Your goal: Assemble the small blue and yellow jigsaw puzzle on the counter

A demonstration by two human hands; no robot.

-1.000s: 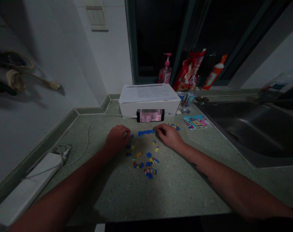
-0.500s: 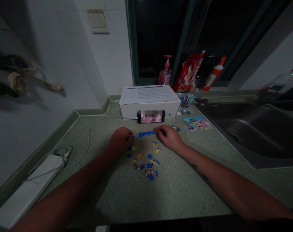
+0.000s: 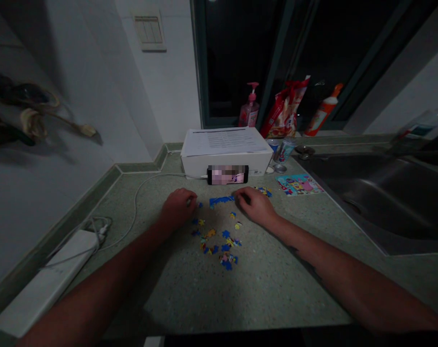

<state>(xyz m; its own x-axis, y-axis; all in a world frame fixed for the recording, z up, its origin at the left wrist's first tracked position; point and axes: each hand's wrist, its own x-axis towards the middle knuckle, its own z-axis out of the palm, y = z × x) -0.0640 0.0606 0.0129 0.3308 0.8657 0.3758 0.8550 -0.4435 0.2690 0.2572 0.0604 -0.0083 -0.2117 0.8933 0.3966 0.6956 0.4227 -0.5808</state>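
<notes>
A short joined strip of blue jigsaw puzzle pieces [image 3: 221,200] lies flat on the counter below the phone. At its right end, my right hand [image 3: 257,205] has thumb and forefinger pinched together, with the fingertips against the strip. My left hand [image 3: 178,207] rests left of the strip, its fingers curled in; what they hold, if anything, is hidden. Close to its fingertips lies a small blue puzzle piece [image 3: 200,205]. Loose blue, yellow and orange puzzle pieces [image 3: 226,247] are scattered nearer to me, and another cluster of pieces [image 3: 264,191] sits behind my right hand.
A phone [image 3: 228,175] leans against a white box [image 3: 226,144], its charging cable running left to a power strip [image 3: 48,279]. Right of them are a colourful picture card [image 3: 298,185], a can [image 3: 285,150] and a metal sink [image 3: 381,193]. Bottles and a red bag [image 3: 285,111] stand behind.
The whole view has shifted slightly, so things appear a little further right. Both hands and the puzzle strip keep nearly the same places on the counter.
</notes>
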